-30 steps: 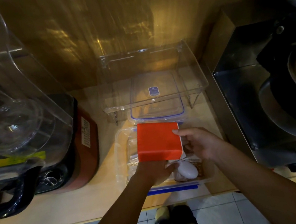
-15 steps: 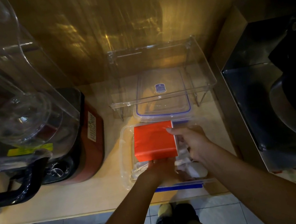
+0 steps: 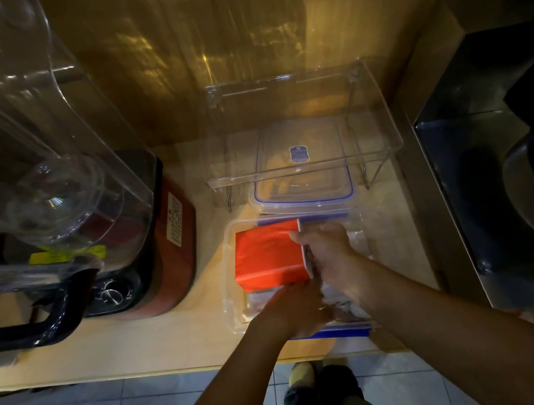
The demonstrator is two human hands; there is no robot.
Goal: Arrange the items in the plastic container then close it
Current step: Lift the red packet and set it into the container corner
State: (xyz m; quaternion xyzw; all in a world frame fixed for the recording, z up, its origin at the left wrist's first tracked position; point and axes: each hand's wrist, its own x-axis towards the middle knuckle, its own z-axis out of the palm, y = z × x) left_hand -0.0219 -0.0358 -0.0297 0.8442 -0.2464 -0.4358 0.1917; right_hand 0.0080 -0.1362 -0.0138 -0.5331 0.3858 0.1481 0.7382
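Note:
A clear plastic container [image 3: 228, 263] with blue clips sits on the counter near its front edge. Inside its left half lies a red-orange packet [image 3: 269, 259], low in the box. My left hand [image 3: 295, 307] grips the packet's near edge from below. My right hand [image 3: 327, 255] holds its right edge, fingers curled over the top right corner. Pale wrapped items [image 3: 343, 302] lie under and beside my hands, partly hidden. The container's clear lid [image 3: 302, 193], edged with a blue seal, rests just behind the container, half under a clear rack.
A clear acrylic rack [image 3: 298, 121] stands behind the container against the wooden wall. A red blender base [image 3: 161, 246] with a large clear cover [image 3: 17, 142] fills the left. A dark metal appliance [image 3: 504, 173] stands on the right. The counter edge runs just below the container.
Both hands have lowered the red-orange packet from above the container into its left half and shifted it leftwards. The white rounded item seen earlier is now hidden under my hands.

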